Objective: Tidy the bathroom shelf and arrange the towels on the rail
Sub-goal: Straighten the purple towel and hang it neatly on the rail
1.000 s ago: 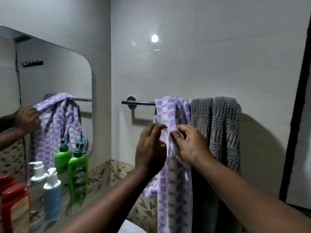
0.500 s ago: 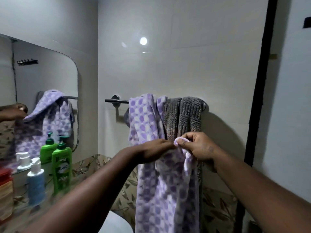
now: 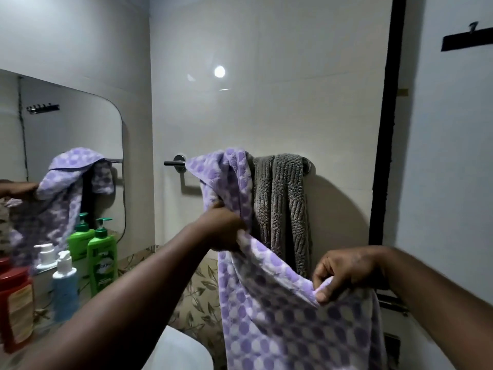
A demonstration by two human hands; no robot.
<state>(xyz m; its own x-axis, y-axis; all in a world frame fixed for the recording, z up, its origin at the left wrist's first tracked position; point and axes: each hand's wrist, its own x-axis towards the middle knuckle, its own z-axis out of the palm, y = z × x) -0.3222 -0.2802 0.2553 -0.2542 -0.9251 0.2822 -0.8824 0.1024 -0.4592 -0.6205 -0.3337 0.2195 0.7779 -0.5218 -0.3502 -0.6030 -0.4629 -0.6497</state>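
A purple dotted towel (image 3: 280,311) hangs over the chrome rail (image 3: 173,163) on the far wall, bunched at the top. My left hand (image 3: 222,229) grips its edge just below the rail. My right hand (image 3: 344,271) pinches the same edge lower and to the right, so the cloth is stretched out between the two hands. A grey ribbed towel (image 3: 282,209) hangs on the rail to the right of the purple one. On the shelf at the left stand a green pump bottle (image 3: 102,255), a blue pump bottle (image 3: 64,285) and a red jar (image 3: 16,311).
A mirror (image 3: 66,145) above the shelf reflects the towel and bottles. A white rounded fixture (image 3: 181,353) sits below my left arm. A black door frame (image 3: 386,129) runs down the right, with a dark hook strip (image 3: 466,40) on the door.
My right hand has pulled the towel edge down and to the right, away from my left hand, spreading the cloth. My left hand stayed gripping near the rail. The view shifted right.
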